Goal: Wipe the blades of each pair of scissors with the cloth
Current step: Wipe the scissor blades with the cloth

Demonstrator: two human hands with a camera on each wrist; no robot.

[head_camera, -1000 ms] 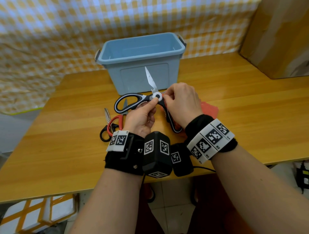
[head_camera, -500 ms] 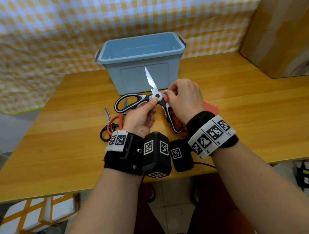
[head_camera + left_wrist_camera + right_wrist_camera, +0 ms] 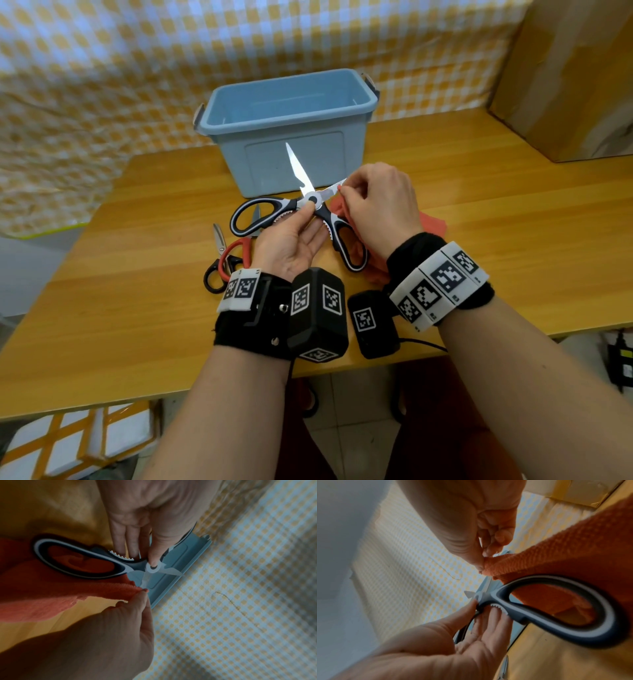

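Left hand pinching scissors pivot, right hand pinching cloth on blade

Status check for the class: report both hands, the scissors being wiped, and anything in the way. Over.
Left hand pinches open kitchen scissors at the pivot. Right hand pinches orange cloth on one blade. Red-handled scissors wait on the table. Nothing obstructing.

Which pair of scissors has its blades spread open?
The black-and-white kitchen scissors held in the left hand. The red-handled scissors and the black-handled scissors lie closed on the table.
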